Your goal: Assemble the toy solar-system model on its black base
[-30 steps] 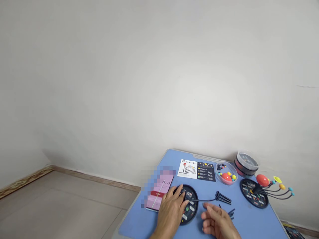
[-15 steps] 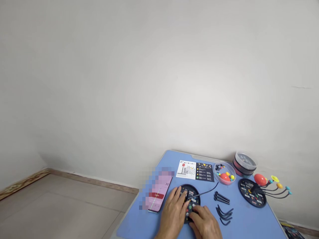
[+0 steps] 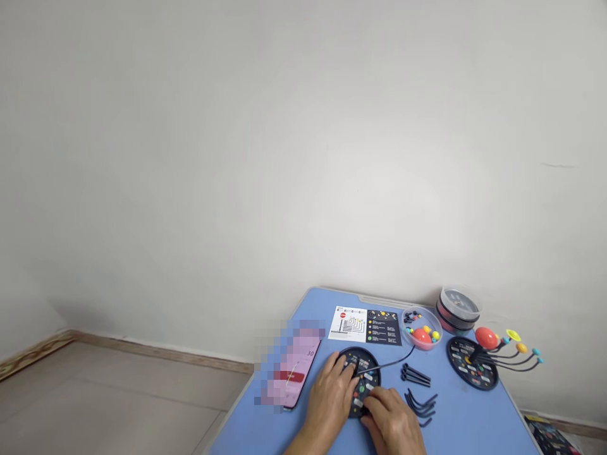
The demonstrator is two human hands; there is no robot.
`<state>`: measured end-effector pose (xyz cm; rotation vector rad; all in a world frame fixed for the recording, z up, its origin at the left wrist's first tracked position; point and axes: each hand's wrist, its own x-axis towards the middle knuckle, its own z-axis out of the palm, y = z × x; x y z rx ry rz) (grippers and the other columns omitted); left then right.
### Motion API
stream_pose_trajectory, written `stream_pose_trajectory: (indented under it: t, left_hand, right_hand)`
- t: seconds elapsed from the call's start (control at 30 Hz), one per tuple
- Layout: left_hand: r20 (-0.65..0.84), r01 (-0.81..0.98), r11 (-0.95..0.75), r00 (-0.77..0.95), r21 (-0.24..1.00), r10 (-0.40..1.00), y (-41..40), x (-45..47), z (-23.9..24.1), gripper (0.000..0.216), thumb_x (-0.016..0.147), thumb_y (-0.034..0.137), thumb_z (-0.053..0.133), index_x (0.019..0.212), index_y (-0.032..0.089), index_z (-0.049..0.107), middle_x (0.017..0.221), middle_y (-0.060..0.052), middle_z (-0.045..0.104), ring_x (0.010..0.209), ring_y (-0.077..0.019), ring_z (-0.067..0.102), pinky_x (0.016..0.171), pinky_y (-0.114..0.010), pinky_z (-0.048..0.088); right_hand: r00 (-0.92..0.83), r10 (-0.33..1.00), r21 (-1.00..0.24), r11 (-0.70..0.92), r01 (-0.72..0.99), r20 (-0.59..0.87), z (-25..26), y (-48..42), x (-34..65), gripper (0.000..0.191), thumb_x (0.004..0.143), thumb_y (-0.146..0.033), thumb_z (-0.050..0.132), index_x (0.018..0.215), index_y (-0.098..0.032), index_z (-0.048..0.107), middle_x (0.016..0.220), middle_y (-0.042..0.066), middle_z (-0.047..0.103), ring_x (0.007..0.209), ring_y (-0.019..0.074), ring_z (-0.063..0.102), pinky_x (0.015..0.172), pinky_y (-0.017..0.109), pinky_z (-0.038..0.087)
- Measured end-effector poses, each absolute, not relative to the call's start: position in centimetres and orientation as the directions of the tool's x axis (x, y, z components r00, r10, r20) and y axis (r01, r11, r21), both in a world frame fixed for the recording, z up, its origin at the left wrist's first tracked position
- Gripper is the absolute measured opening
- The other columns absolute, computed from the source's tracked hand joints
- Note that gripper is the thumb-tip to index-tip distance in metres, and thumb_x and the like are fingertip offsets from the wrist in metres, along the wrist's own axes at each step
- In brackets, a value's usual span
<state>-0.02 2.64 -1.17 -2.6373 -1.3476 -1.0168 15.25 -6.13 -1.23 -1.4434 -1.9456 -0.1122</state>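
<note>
A black round base with small coloured labels lies on the blue table. My left hand grips its left edge. My right hand is bunched over its near side, fingertips pinching the inner end of a thin black rod. The rod runs from the base's middle up and right toward a clear bowl. Just right of my right hand lie loose black arms: a straight bundle and several curved ones.
A pink-screened phone lies left of the base. Behind are an instruction sheet, the bowl of coloured balls, and a stacked lidded tub. At right stands a built model with a red ball. A wall rises behind; floor lies left.
My right hand has come left from the table onto the base. The black rod has swung from pointing right to pointing up-right at the bowl. My left hand stays on the base.
</note>
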Motion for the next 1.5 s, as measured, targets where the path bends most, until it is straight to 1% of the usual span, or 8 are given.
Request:
stream_pose_trajectory:
  t: [0.13,0.3,0.5,0.7,0.97,1.13,1.33,1.5]
  left_hand:
    - [0.543,0.702,-0.646,0.431,0.300,0.721,2.8,-0.2,-1.3,0.028,0.087,0.019,0.052,0.103,0.019,0.076,0.112,-0.012,0.074,0.116,-0.0344,0.062,0.092,-0.046,0.056]
    - [0.535,0.673,-0.650,0.425,0.352,0.730,3.0,0.0,-1.3,0.029,0.089,0.022,0.051,0.104,0.018,0.076,0.111,-0.013,0.075,0.117,-0.0366,0.062,0.091,-0.050,0.057]
    - [0.555,0.675,-0.628,0.373,0.386,0.743,3.2,0.1,-1.9,0.030,0.089,0.026,0.054,0.108,0.018,0.075,0.120,-0.012,0.072,0.123,-0.0342,0.058,0.096,-0.050,0.055]
    - [0.595,0.658,-0.635,0.337,0.405,0.729,3.3,-0.5,-1.6,0.032,0.090,0.028,0.054,0.114,0.020,0.073,0.123,-0.010,0.070,0.123,-0.0337,0.058,0.096,-0.051,0.055]
    - [0.740,0.569,-0.718,0.259,0.402,0.620,1.8,-1.2,-0.8,0.028,0.095,0.027,0.051,0.111,0.023,0.074,0.121,-0.008,0.072,0.118,-0.0279,0.062,0.095,-0.041,0.057]
    - [0.711,0.463,-0.710,0.213,0.531,0.670,1.7,-0.9,0.2,0.024,0.092,0.028,0.056,0.104,0.023,0.076,0.106,-0.008,0.077,0.103,-0.0247,0.070,0.088,-0.036,0.060]
    - [0.549,0.347,-0.571,0.172,0.744,0.818,1.9,-0.2,1.5,0.028,0.090,0.040,0.057,0.104,0.025,0.076,0.101,-0.006,0.078,0.090,-0.0242,0.074,0.079,-0.035,0.063]
    - [0.485,0.281,-0.516,0.176,0.809,0.857,2.2,0.2,2.3,0.028,0.089,0.040,0.058,0.104,0.026,0.076,0.099,-0.005,0.079,0.086,-0.0234,0.074,0.074,-0.033,0.064]
  right_hand:
    - [-0.049,0.837,-0.464,0.350,0.814,0.545,-0.6,-7.2,19.3,0.022,0.091,-0.021,0.055,0.103,-0.029,0.072,0.103,0.006,0.074,0.087,0.0226,0.067,0.075,0.030,0.051]
    - [0.259,0.820,-0.591,0.116,0.798,0.511,1.1,-7.8,24.9,0.020,0.088,-0.029,0.057,0.092,-0.027,0.076,0.099,0.009,0.074,0.090,0.0267,0.065,0.079,0.035,0.048]
    - [0.168,0.911,-0.479,0.036,0.877,0.376,2.7,-5.9,26.2,0.029,0.089,-0.026,0.048,0.082,-0.024,0.076,0.086,0.007,0.074,0.082,0.0243,0.060,0.072,0.031,0.040]
    - [0.095,0.935,-0.386,0.048,0.921,0.342,3.1,-3.8,25.9,0.023,0.079,-0.014,0.059,0.060,-0.022,0.069,0.065,0.004,0.068,0.067,0.0197,0.056,0.061,0.027,0.034]
    - [0.029,0.953,-0.246,0.049,0.968,0.302,2.4,-2.7,26.1,0.026,0.072,-0.001,0.055,0.059,-0.020,0.066,0.064,0.006,0.068,0.062,0.0183,0.058,0.058,0.027,0.034]
    - [-0.024,0.958,-0.162,0.073,0.984,0.285,2.4,-2.0,26.3,0.025,0.072,0.001,0.053,0.062,-0.018,0.066,0.068,0.009,0.069,0.065,0.0201,0.062,0.059,0.028,0.035]
    - [-0.056,0.957,-0.088,0.084,0.993,0.283,4.3,-4.3,27.9,0.021,0.076,-0.003,0.050,0.073,-0.019,0.064,0.074,0.006,0.069,0.064,0.0183,0.063,0.056,0.026,0.034]
    - [-0.083,0.921,-0.134,0.144,0.980,0.380,6.8,-6.7,28.0,0.020,0.081,-0.007,0.046,0.082,-0.022,0.059,0.077,0.001,0.065,0.061,0.0149,0.060,0.056,0.024,0.038]
